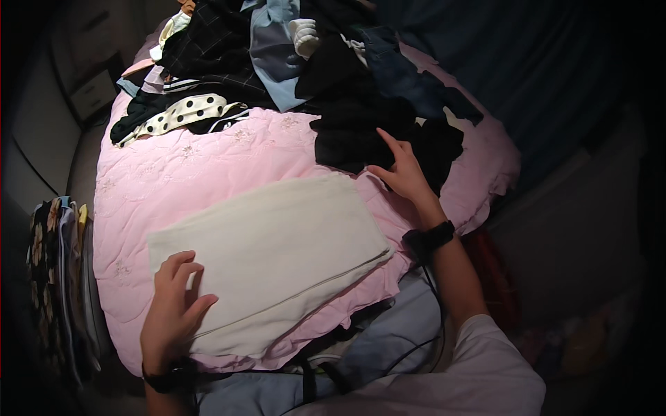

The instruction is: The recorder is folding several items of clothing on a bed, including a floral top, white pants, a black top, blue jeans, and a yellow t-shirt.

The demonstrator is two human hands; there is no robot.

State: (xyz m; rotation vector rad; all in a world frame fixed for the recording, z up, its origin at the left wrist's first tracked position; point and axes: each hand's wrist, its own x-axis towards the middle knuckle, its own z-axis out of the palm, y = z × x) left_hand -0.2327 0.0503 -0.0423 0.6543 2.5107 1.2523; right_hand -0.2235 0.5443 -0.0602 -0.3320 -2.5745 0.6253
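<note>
A cream cloth garment point(281, 234), folded into a long flat shape, lies on the pink quilt point(151, 192) before me. At its left end, my left hand point(179, 294) hovers over or rests lightly on the cloth; contact is hard to tell. The fingers of that hand are apart and grip nothing. Beyond the garment's far right corner, my right hand point(403, 169) is spread beside a black garment point(359, 135), its fingertips over the dark fabric. Whether those fingertips touch it I cannot tell.
Across the quilt's far side lies a heap of clothes, with a light blue garment point(276, 57), a polka-dot cloth point(182, 114) and dark blue denim point(411, 83). Left of the bed, several folded garments point(60, 270) hang or stand in a row. A dark cable point(437, 301) runs from my right wrist.
</note>
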